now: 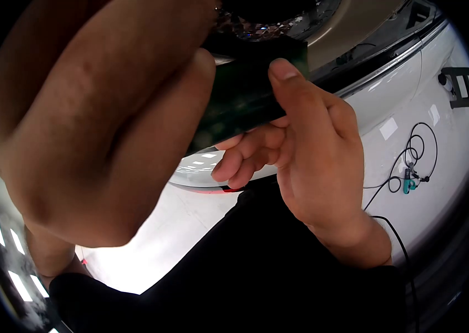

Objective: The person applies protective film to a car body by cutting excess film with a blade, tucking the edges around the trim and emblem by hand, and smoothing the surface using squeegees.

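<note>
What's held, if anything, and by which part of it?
A dark green object, near its right end, by the right hand, thumb on its face; whether the left hand grips is unclear.

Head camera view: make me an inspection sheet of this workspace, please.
Surface: pale, glossy floor, brightly lit.
Job's things: dark green, flat-sided piece; exact kind unclear.
Clutter: small teal tool-like object; dark slotted stand.
Grips: bare right hand, thumb on the piece, fingers curled at its lower edge; bare left hand overlaps the piece's left end, grip unclear.
Cables: thin black cable, looped near the teal object.
Surroundings: white, glossy car body behind the right hand.
</note>
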A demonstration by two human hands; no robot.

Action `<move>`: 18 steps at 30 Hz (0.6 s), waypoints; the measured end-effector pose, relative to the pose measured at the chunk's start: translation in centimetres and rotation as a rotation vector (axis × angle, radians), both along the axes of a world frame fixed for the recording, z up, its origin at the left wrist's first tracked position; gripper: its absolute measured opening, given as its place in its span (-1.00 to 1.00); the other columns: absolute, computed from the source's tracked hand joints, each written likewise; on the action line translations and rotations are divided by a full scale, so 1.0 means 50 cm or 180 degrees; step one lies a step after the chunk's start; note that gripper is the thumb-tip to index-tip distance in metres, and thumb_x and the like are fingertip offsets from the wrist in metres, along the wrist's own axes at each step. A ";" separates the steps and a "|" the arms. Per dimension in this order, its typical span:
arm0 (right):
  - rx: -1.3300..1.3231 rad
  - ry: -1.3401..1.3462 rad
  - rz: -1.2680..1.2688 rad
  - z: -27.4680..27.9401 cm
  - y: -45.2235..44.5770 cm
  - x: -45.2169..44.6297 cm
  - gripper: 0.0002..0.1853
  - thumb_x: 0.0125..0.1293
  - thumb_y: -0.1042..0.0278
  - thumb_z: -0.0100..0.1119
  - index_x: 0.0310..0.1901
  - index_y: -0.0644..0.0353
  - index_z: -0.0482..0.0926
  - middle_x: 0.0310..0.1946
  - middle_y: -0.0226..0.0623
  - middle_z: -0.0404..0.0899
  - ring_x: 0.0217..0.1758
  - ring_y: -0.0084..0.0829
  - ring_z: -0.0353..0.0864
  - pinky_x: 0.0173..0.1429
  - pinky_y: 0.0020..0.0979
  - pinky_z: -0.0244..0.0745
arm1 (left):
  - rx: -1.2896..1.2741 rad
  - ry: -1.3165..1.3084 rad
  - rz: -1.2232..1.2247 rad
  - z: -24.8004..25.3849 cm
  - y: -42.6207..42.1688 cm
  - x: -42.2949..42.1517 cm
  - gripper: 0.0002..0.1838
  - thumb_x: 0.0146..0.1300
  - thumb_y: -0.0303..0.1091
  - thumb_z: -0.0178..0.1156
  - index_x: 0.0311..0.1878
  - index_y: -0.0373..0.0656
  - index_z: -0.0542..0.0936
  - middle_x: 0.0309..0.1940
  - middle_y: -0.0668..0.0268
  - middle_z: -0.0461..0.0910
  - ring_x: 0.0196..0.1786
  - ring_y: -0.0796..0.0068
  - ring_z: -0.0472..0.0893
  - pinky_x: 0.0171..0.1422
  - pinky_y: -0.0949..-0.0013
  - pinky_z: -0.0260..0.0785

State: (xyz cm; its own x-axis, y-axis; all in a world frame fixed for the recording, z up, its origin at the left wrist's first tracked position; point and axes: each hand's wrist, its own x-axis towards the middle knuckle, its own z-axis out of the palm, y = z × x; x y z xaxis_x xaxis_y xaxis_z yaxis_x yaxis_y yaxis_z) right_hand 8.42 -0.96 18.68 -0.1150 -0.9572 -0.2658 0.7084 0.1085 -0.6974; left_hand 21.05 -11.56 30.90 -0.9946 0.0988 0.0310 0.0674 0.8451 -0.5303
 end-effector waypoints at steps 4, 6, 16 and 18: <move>0.0171 -0.0248 0.0124 0.014 0.002 0.007 -0.38 0.69 0.06 -0.22 -0.22 0.52 0.65 -0.39 0.06 0.74 -0.48 -0.14 0.80 -0.43 -0.29 0.77 | 0.0076 -0.0084 -0.0066 0.003 0.008 -0.003 -0.51 -0.33 -0.33 0.41 -0.19 -0.30 0.80 -0.30 0.26 0.62 -0.18 0.26 0.62 -0.25 0.33 0.48; 0.0143 -0.0633 0.0014 0.016 0.000 0.018 -0.41 0.67 0.05 -0.10 -0.26 0.53 0.61 -0.43 0.04 0.70 -0.46 -0.19 0.81 -0.41 -0.36 0.75 | 0.0127 0.0029 -0.0188 -0.005 0.001 0.003 -0.54 -0.33 -0.35 0.41 -0.21 -0.31 0.79 -0.26 0.23 0.61 -0.17 0.23 0.62 -0.23 0.32 0.50; 0.0096 -0.1026 0.0050 0.022 -0.005 0.035 -0.39 0.68 -0.01 -0.10 -0.20 0.55 0.59 -0.33 0.14 0.69 -0.31 -0.11 0.84 -0.17 -0.30 0.82 | 0.0401 -0.0298 0.0122 0.066 -0.035 -0.001 -0.68 -0.05 -0.56 0.47 -0.14 -0.32 0.74 -0.22 0.19 0.60 -0.13 0.24 0.65 -0.18 0.27 0.54; 0.0030 -0.1026 0.0099 0.025 -0.001 0.033 -0.37 0.68 -0.02 -0.12 -0.15 0.57 0.59 -0.28 0.16 0.69 -0.27 -0.10 0.85 -0.14 -0.30 0.82 | 0.0727 -0.0253 0.0484 0.083 -0.021 0.035 -0.70 0.00 -0.60 0.49 -0.13 -0.32 0.73 -0.21 0.19 0.59 -0.12 0.24 0.66 -0.16 0.26 0.55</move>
State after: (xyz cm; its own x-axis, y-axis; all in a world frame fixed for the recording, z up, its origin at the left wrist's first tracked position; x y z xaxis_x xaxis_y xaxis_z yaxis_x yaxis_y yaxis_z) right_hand 10.07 -0.99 19.92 0.0057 -0.9563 -0.2925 0.8889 0.1388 -0.4366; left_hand 22.80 -12.62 35.03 -0.9977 -0.0524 -0.0434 -0.0356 0.9457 -0.3230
